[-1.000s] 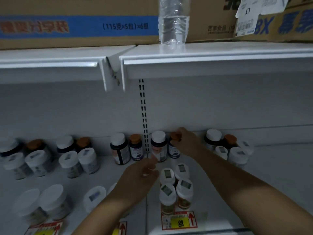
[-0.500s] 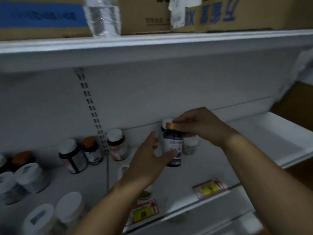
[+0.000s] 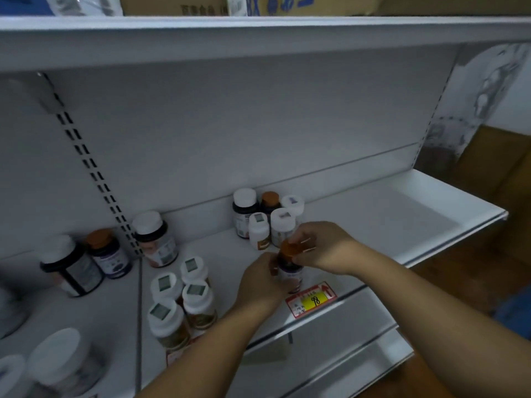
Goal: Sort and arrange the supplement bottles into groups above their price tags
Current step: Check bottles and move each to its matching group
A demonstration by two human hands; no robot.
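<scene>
Both hands hold one dark bottle with an orange cap [image 3: 290,275] just behind a red and yellow price tag marked 98 [image 3: 311,299] at the shelf's front edge. My right hand [image 3: 321,247] grips its cap from above. My left hand [image 3: 263,282] wraps its left side. Behind it stands a mixed cluster of bottles [image 3: 265,219], white-capped and orange-capped. To the left, several white-capped amber bottles [image 3: 181,303] stand in a group. A white-capped bottle [image 3: 155,239] stands by the slotted upright.
Further left are a black white-capped bottle [image 3: 70,268], an orange-capped dark bottle [image 3: 109,254] and large white jars [image 3: 57,363]. The white shelf [image 3: 402,214] runs right to its end. Cardboard boxes [image 3: 201,4] sit on the upper shelf.
The orange-capped bottle has come forward and down from the back row to just behind the 98 tag, held in both hands. The view has swung to the right.
</scene>
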